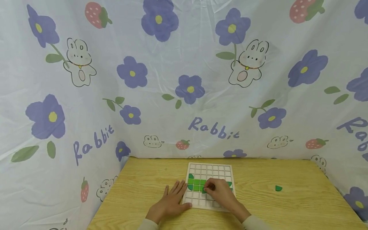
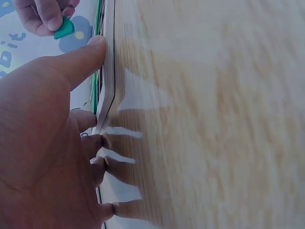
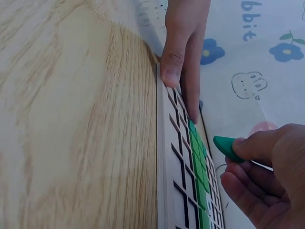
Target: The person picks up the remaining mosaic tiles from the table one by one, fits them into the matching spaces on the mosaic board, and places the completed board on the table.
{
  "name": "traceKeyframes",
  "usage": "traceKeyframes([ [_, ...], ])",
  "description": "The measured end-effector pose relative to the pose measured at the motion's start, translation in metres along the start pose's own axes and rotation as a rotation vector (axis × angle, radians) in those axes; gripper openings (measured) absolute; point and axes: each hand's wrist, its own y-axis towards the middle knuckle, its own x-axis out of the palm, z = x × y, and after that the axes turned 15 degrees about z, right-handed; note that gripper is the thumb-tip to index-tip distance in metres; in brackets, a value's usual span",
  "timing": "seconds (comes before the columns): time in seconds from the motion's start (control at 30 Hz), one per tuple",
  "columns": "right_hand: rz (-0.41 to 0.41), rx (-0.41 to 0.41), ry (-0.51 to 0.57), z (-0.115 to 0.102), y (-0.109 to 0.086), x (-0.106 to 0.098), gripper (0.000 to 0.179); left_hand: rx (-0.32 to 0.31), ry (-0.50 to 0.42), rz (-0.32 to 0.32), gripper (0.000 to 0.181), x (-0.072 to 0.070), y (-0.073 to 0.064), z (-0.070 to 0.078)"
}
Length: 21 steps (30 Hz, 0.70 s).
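Observation:
A white gridded board (image 1: 210,167) lies on the table, with bright green square tiles (image 1: 196,182) in a band across its middle cells. Darker green rounded tiles (image 1: 191,176) sit at the band's left end. My right hand (image 1: 220,191) pinches a dark green quarter-round tile (image 3: 228,147) between thumb and fingers, held above the board. Part of the band's right side is hidden under that hand. My left hand (image 1: 169,203) is spread beside the board, fingertips on the table at its left edge and thumb touching the near left corner.
One more dark green quarter-round tile (image 1: 278,188) lies on the wooden table (image 1: 302,204), to the right of the board. Behind and along the sides of the table hangs a white curtain (image 1: 161,127) printed with rabbits, flowers and strawberries.

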Motion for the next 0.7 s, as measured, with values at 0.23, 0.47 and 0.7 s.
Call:
traceKeyframes([
  [0.23, -0.019, 0.002, 0.026, -0.004, 0.003, 0.012, 0.006, 0.023, -0.044, -0.012, 0.095, 0.004, 0.002, -0.008],
  [0.47, -0.033, 0.009, 0.048, -0.005, 0.005, 0.025, 0.004, 0.003, -0.007, -0.007, 0.091, 0.001, 0.001, -0.001],
  [0.7, -0.057, 0.019, 0.067, -0.005, 0.006, 0.035, 0.003, 0.001, -0.011, -0.006, 0.092, 0.004, 0.003, -0.005],
])
